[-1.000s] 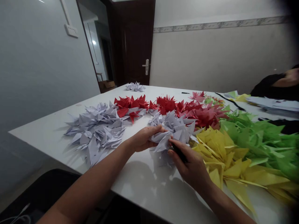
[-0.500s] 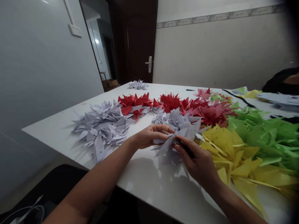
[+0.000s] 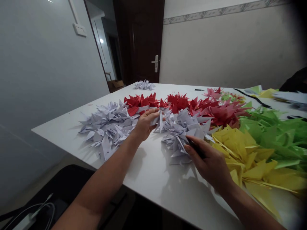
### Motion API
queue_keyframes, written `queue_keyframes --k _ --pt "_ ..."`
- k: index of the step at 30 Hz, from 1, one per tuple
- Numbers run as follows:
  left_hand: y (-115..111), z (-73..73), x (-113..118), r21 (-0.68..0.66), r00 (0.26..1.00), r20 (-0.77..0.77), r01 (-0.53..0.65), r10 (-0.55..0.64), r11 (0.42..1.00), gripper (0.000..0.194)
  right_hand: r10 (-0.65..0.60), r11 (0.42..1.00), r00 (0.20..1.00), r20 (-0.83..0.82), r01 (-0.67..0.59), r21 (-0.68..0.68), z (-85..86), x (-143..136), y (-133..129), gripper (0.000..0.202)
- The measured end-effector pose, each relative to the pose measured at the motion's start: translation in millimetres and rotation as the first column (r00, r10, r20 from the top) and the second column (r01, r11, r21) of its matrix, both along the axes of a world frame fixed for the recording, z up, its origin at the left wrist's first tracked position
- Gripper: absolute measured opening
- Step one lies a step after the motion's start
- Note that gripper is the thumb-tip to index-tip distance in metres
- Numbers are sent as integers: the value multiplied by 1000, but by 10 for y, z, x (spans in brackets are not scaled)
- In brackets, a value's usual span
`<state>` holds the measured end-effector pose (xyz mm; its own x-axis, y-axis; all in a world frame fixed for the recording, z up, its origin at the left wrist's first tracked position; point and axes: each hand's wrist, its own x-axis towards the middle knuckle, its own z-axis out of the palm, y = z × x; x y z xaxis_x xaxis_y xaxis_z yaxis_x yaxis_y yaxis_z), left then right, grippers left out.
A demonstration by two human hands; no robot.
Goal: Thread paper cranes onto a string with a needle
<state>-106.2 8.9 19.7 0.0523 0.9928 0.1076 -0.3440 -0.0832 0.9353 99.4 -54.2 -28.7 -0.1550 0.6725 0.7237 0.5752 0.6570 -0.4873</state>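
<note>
My left hand [image 3: 148, 123] is closed around a small white folded-paper piece [image 3: 160, 119], lifted just left of a pile of white pointed folded papers [image 3: 181, 131]. A slim black pen-like tool [image 3: 197, 147] sits in my right hand [image 3: 212, 163], gripped between thumb and fingers. Its tip reaches the right side of that white pile and is partly hidden by the hand. Another heap of white folded papers [image 3: 107, 123] lies to the left, behind my left forearm.
Red folded papers [image 3: 177, 103] run along behind the white piles. Yellow ones [image 3: 240, 153] and green ones [image 3: 275, 134] cover the right side. A small white cluster [image 3: 144, 85] sits at the far edge of the white table [image 3: 62, 124]. A dark sleeve [image 3: 295, 81] shows far right.
My left hand has moved up and left, away from the right hand, carrying a white folded-paper piece. The right hand stays by the white pile with the black tool. The view shifted slightly.
</note>
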Motion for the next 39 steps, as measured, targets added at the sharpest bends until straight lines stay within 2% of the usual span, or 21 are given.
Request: queue_keyframes --k 2,4,6,8,11,14,16,19,21,23,26,31,33,37,39 --pt "58 -24 -23 1 983 -48 -179 179 984 26 5 1000 1000 10 -6 10 -16 1 3 27" --pt "94 -70 -15 28 960 -104 -257 259 966 24 12 1000 1000 29 -12 9 -31 4 4 27" --pt "99 -117 19 87 957 -154 -235 246 968 24 17 1000 999 39 -18 9 -41 7 3 27" --pt "79 -150 63 140 958 -219 -156 185 978 25 22 1000 999 40 -23 13 -46 9 3 27" --pt "51 -180 111 148 953 -292 -37 80 988 29 20 1000 999 42 -21 14 -44 9 4 27" --pt "81 -220 99 189 926 -347 -85 148 978 29 24 999 999 45 -25 21 -40 6 5 27" --pt "136 -262 51 251 871 -417 -163 258 954 24 32 999 998 51 -33 16 -43 6 7 26" --pt "231 -344 -52 328 721 -593 -190 358 925 27 38 999 998 55 -38 -10 -61 14 12 27" --pt "287 -408 -118 340 632 -697 -125 339 932 38 34 999 998 51 -33 -15 -76 21 18 27" --pt "333 -477 -166 309 597 -752 -54 279 949 44 30 999 998 52 -30 -11 -88 28 23 28" --pt "386 -570 -203 253 608 -766 -16 210 967 40 34 999 998 61 -34 2 -95 29 24 27" --pt "422 -612 -223 210 685 -711 -3 155 978 14 46 999 996 78 -47 14 -87 9 10 26" --pt "413 -572 -223 209 731 -661 -37 169 977 11 51 998 995 85 -52 17 -85 2 7 26" --pt "347 -415 -185 214 821 -518 -149 241 966 25 49 999 995 89 -50 10 -85 3 9 27" --pt "284 -326 -140 182 880 -421 -154 218 971 28 43 999 996 79 -43 1 -81 10 12 28"
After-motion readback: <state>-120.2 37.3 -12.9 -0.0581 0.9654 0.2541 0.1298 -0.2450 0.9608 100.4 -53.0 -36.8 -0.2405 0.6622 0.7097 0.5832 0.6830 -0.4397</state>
